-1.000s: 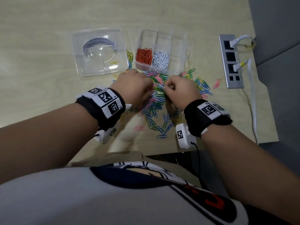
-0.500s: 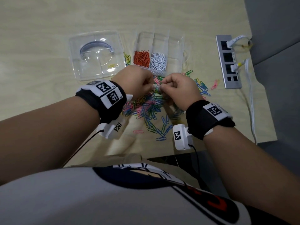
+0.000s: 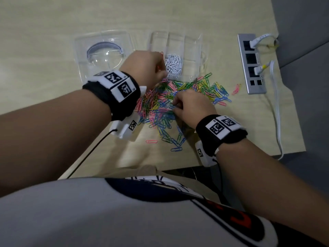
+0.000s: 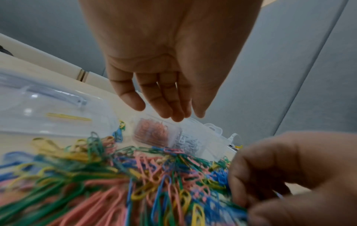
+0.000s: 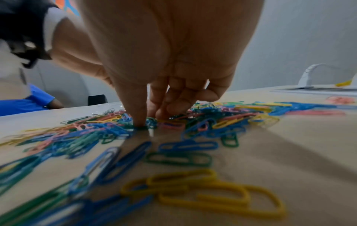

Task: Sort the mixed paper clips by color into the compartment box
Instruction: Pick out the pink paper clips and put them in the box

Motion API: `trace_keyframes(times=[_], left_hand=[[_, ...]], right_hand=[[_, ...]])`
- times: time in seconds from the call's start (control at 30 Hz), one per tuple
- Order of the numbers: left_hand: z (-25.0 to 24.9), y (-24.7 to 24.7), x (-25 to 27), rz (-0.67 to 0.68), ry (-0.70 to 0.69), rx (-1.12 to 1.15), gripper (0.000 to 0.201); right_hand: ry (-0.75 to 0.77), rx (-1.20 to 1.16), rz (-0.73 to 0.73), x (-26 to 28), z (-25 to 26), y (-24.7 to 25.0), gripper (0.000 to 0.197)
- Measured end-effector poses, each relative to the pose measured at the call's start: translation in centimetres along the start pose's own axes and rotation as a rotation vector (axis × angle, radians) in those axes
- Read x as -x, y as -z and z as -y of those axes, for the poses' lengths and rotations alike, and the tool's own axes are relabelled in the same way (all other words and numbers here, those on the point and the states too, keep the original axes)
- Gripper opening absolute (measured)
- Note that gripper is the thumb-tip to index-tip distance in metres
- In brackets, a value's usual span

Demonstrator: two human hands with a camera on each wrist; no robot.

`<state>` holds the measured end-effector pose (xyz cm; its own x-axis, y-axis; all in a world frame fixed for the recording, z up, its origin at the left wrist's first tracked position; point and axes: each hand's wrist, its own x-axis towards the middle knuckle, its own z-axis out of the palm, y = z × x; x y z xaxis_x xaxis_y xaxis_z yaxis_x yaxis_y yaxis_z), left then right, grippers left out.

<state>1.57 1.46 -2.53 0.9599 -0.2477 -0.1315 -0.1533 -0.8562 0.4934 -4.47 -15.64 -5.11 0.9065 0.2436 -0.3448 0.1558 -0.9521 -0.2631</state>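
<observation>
— So, starting at the far left of the compartment box (image 3: 193, 50), what lay there?

— Its clear lid (image 3: 103, 54) lay flat on the wooden table (image 3: 44, 50), just left of the box, with a yellow clip (image 4: 68, 117) showing through it in the left wrist view.

— And the left hand (image 3: 144, 68)?

— It hung over the box's near left compartment, above the orange clips (image 4: 152, 131). From the wrist camera its fingers (image 4: 164, 97) were nearly straight, pointing down, with nothing between them. White clips (image 3: 173, 64) filled the compartment right beside the orange ones; the other compartments looked bare, though the plastic is clear and hard to read.

— Where was the unsorted lot?

— The mixed pile (image 3: 178, 100) of pink, green, blue and yellow clips spread on the table directly in front of the box, touching its near wall, with stragglers trailing towards the table's near edge.

— The right hand (image 3: 192, 107)?

— It was down in the pile, in front of the box's middle. Its fingertips (image 5: 139, 116) were bunched and pressed into the clips; whether they actually pinched one I could not tell, as the tips were buried.

— Anything to the right of the box?

— A few pink clips (image 3: 236, 89) lay apart from the pile, then a grey power strip (image 3: 252, 65) with white plugs (image 3: 256, 41) and a white cable (image 3: 276, 107) running off the table edge.
</observation>
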Motion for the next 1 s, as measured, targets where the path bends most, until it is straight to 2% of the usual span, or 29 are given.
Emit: trace_keyframes(times=[0.1, 0.27, 0.4, 0.53, 0.67, 0.73, 0.9, 1.0], left_hand=[[0.4, -0.6, 1.7, 0.079, -0.028, -0.043, 0.014], [0.7, -2.2, 3.5, 0.208, -0.097, -0.148, 0.017], [0.6, -3.2, 4.1, 0.254, -0.139, -0.199, 0.028], [0.7, -3.3, 4.4, 0.281, -0.137, -0.209, 0.032], [1.2, -3.1, 4.6, 0.275, -0.091, -0.161, 0.032], [1.6, -2.7, 4.7, 0.24, -0.057, -0.123, 0.028], [2.8, -1.2, 4.7, 0.155, 0.016, -0.069, 0.02], [3.3, -0.7, 4.9, 0.146, 0.055, -0.079, 0.02]], right_hand=[[-0.004, 0.003, -0.029, -0.1, 0.0, -0.3, 0.012], [-0.107, -0.021, -0.136, -0.2, -0.7, 0.2, 0.012], [-0.073, 0.016, -0.134, 0.0, -0.8, 0.2, 0.017], [-0.003, 0.054, -0.031, 0.4, 0.2, -0.4, 0.015], [0.0, 0.101, -0.005, 0.1, 0.5, -0.4, 0.016], [-0.013, 0.046, -0.018, 0.0, 0.4, -0.1, 0.009], [-0.103, -0.209, -0.142, -0.7, 0.3, 1.8, 0.006], [-0.144, -0.255, -0.21, -2.1, 0.6, 3.3, 0.009]])
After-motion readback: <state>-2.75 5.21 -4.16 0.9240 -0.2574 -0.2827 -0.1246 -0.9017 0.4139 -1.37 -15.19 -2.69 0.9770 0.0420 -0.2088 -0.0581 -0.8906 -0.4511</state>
